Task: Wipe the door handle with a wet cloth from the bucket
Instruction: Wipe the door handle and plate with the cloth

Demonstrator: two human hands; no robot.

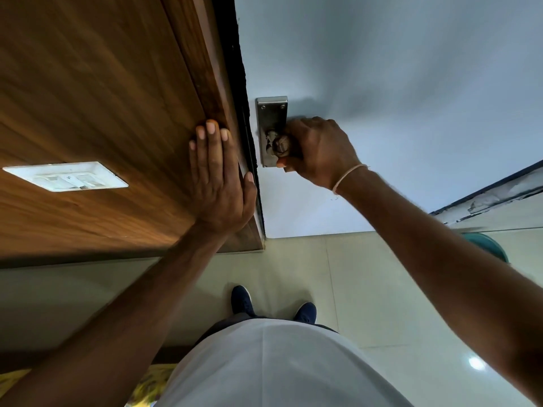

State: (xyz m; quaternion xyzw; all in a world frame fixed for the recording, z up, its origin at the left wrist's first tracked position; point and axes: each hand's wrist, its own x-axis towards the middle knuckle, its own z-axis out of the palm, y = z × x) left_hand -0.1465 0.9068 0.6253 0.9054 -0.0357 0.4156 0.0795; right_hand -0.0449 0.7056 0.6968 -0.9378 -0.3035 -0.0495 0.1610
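Observation:
A metal door handle plate [271,113] is fixed to the white door [382,83]. My right hand [318,151] is closed around the handle with a small brownish cloth [281,144] bunched between fingers and handle; the lever itself is hidden under the hand. My left hand [219,183] lies flat, fingers spread, against the wooden door frame [205,83] just left of the door edge. Part of a teal bucket [489,245] shows on the floor at the right, behind my right forearm.
A white switch plate [66,176] sits on the wooden panel to the left. Pale floor tiles [308,265] lie below, with my two dark blue shoes [242,299] close to the door. A dark-edged skirting [493,198] runs along the right.

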